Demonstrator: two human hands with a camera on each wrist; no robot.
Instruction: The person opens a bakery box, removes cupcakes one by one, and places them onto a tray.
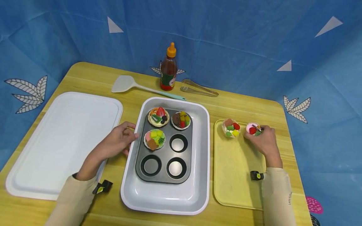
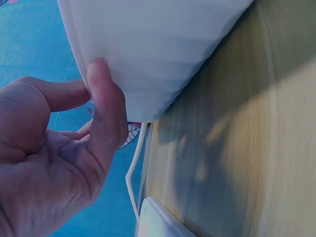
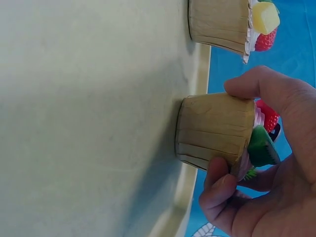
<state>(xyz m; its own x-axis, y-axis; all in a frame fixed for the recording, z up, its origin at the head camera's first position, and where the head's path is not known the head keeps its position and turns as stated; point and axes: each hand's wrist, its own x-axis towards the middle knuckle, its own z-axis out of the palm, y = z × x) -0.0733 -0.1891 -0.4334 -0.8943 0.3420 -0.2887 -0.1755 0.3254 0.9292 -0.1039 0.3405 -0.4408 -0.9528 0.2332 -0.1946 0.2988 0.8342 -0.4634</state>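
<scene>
My right hand (image 1: 261, 139) pinches a pink-topped cupcake (image 1: 254, 128) by its sides, at the far right corner of a yellow tray (image 1: 232, 175). In the right wrist view, thumb and fingers sit around its tan paper cup (image 3: 215, 128), close over the tray. Another cupcake (image 1: 231, 128) stands on the tray to its left. With thumb and fingers, my left hand (image 1: 120, 139) grips the left rim of a white basin (image 1: 167, 199). Inside lies a dark muffin pan (image 1: 164, 152); three cupcakes fill its two far cups and the middle left one.
Left of the basin lies a white tray (image 1: 65, 138). Behind stand a sauce bottle (image 1: 168, 73) with an orange cap, a white spatula (image 1: 124, 84) with a green handle, and metal tongs (image 1: 199, 88). A blue cloth (image 1: 226, 40) hangs along the table's back.
</scene>
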